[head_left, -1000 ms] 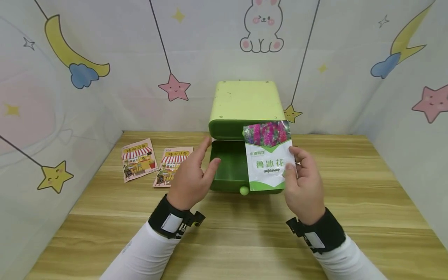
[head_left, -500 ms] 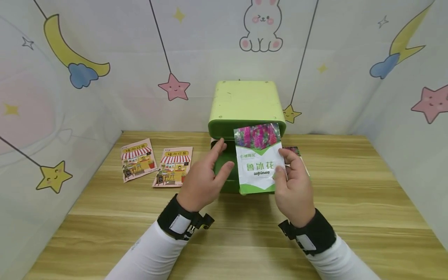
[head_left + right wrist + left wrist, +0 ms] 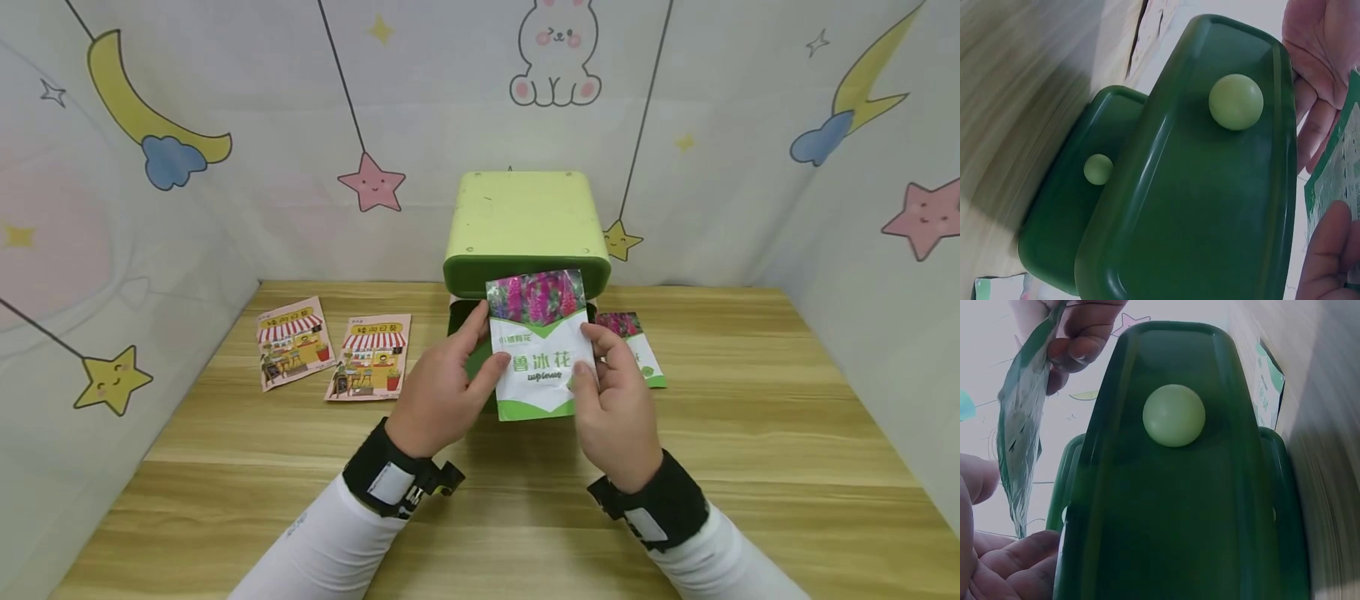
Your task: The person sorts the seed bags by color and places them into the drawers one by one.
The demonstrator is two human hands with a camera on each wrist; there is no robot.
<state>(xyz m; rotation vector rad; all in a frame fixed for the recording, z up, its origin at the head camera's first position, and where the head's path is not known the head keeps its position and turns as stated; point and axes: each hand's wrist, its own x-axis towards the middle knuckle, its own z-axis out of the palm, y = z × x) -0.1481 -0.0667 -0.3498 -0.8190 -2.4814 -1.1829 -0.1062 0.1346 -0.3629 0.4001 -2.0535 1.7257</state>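
Note:
A white and green seed packet (image 3: 537, 346) with pink flowers printed on top is upright above a pulled-out green drawer (image 3: 1175, 500). My right hand (image 3: 618, 404) pinches its right edge between thumb and fingers. At the left edge is my left hand (image 3: 442, 387), fingers extended and thumb apart from them. The left wrist view shows the packet's edge reaching the left fingers (image 3: 1029, 553), with the thumb slightly off it. The drawer belongs to a small pale-green drawer box (image 3: 528, 212). Most of the drawer's inside is hidden behind the packet in the head view.
Two pink packets (image 3: 296, 343) with striped awnings lie on the wooden table (image 3: 757, 417) at left. Another flower packet (image 3: 636, 350) lies right of the box. A second green drawer (image 3: 1063, 206) with a round knob sits pushed in below. A printed cloth wall (image 3: 420, 83) stands behind.
The packet has moved left with my right hand, uncovering the other flower packet at right. My left hand has shifted right to the packet's left edge.

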